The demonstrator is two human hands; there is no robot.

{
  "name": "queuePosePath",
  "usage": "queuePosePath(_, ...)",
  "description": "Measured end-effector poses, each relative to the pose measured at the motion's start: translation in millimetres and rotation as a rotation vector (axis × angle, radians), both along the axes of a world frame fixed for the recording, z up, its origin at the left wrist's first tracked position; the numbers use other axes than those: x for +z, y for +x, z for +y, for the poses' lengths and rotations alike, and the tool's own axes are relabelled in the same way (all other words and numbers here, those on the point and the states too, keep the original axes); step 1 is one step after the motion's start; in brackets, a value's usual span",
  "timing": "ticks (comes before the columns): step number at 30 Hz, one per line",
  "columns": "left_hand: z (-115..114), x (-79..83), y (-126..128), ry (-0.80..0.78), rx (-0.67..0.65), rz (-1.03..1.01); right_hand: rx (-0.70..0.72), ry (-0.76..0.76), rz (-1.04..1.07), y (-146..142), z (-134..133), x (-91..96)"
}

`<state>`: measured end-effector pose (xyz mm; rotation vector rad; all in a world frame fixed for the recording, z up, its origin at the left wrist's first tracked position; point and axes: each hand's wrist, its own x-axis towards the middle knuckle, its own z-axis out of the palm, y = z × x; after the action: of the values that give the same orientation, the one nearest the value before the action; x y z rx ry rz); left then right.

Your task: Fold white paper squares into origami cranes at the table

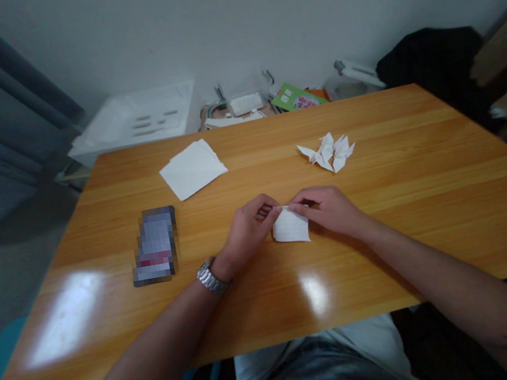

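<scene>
A small white piece of paper [291, 228] is held just above or on the wooden table, its top edge between both hands. My left hand [254, 223] pinches the upper left corner with thumb and fingers. On the other side, my right hand [329, 206] grips the upper right corner the same way. The thumbs lie close together on the near face of the paper. Fingertips behind it are partly hidden. Beyond my right hand sits a cluster of folded white paper figures [329, 152]. Farther left lies a small stack of white paper sheets [194, 169].
A phone with a blurred screen [154, 245] lies on the wooden table [274, 316], left of my hands. Behind the far edge are a white bin [134, 116], a green booklet [296, 97] and assorted items. A blue chair [8, 367] stands at the left.
</scene>
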<state>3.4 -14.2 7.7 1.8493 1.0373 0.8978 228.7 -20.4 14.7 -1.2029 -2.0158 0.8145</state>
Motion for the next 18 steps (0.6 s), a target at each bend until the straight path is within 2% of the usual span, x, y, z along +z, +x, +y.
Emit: queuePosePath(18,7.9,0.5,-5.2,-0.024,0.064,-0.034,-0.062,-0.098,0.016,8.0,2.4,-4.7)
